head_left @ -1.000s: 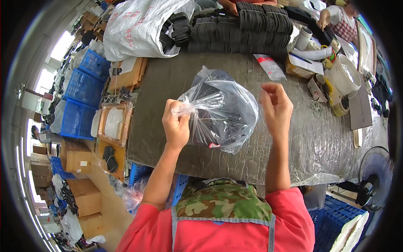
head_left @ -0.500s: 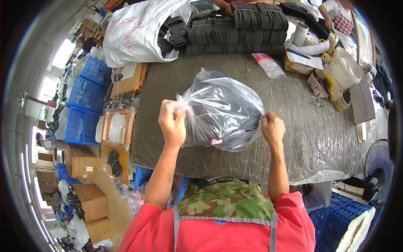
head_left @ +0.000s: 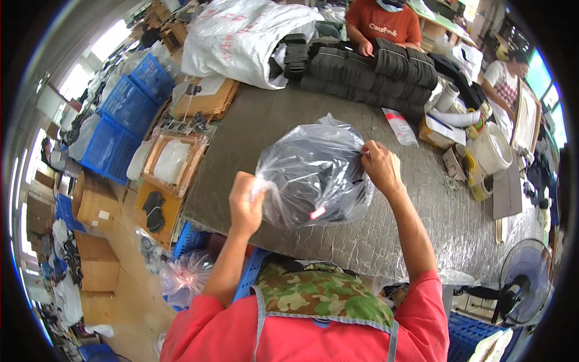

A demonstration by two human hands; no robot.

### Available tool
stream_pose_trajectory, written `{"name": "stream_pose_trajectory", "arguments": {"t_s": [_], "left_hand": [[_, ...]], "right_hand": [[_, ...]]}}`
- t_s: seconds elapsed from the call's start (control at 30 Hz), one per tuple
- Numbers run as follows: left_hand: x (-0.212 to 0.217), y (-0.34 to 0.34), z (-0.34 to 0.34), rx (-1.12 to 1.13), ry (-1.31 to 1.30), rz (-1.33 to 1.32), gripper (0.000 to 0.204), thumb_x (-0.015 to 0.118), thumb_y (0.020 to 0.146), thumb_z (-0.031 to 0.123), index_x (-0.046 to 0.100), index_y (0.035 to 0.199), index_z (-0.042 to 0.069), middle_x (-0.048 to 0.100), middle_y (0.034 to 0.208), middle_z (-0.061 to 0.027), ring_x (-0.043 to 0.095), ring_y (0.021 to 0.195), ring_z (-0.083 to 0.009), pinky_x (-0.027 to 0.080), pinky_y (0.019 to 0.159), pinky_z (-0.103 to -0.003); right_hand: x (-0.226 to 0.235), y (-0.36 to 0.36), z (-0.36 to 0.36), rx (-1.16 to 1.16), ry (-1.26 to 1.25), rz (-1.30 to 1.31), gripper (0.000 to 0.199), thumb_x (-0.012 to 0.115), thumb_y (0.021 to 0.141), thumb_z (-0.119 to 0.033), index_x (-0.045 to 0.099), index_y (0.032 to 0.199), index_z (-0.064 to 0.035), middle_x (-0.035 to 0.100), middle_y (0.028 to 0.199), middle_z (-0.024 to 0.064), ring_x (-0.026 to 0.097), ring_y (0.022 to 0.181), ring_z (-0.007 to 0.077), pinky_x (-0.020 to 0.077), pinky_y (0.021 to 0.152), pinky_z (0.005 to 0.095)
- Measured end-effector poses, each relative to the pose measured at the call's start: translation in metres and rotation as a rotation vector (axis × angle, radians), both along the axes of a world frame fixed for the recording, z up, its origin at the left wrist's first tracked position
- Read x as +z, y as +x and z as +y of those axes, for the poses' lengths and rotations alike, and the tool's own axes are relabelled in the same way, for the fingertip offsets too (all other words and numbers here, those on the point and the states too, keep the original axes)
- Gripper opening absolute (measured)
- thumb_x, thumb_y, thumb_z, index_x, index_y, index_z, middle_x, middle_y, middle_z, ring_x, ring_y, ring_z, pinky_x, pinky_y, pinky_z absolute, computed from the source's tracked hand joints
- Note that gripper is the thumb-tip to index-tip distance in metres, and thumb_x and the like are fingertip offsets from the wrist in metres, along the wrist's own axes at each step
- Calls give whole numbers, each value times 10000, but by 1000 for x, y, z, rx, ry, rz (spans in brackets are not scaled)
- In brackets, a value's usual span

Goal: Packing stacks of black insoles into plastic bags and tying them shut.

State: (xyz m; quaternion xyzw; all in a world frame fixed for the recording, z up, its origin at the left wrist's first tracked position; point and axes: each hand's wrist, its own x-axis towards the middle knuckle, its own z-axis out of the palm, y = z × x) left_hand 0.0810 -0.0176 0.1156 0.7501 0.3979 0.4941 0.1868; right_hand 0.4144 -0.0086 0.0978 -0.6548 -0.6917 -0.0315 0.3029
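Observation:
A clear plastic bag [head_left: 313, 172] stuffed with dark pieces rests on the grey table [head_left: 386, 235] in front of me. My left hand [head_left: 244, 202] grips the gathered neck of the bag at its left side. My right hand [head_left: 380, 166] pinches the bag's film at its upper right edge. A small red and white tag shows low on the bag, near its bottom.
Stacks of dark pads [head_left: 374, 69] and a large white sack [head_left: 241, 36] lie at the table's far end, where two people work. Tape rolls [head_left: 482, 181] and a white bucket [head_left: 494, 148] sit at right. Blue crates [head_left: 123, 120] and cardboard boxes [head_left: 93, 199] stand at left, a fan [head_left: 522, 280] at lower right.
My right hand dropped from the air onto the bag, then slid to its upper right edge. My left hand, still gripping the neck, moved down and toward me.

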Motion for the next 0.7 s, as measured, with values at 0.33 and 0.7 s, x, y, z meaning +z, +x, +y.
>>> {"name": "stream_pose_trajectory", "arguments": {"t_s": [0.33, 0.7], "left_hand": [[-5, 9, -26, -72, 80, -39, 204, 603, 708, -76, 590, 880, 31, 531, 843, -97, 571, 704, -255, 465, 605, -305], [-9, 21, -14, -44, 201, -48, 214, 595, 693, -71, 621, 872, 43, 552, 815, -94, 595, 616, -245, 475, 526, -317]], "right_hand": [[2, -15, 73, 286, -19, -288, 165, 583, 773, -69, 539, 928, -34, 604, 808, 162, 633, 753, 365, 514, 659, 451], [11, -17, -1, 388, -258, 141, 362, 686, 634, 43, 554, 965, -22, 579, 950, 119, 636, 861, 279, 521, 773, 371]]}}
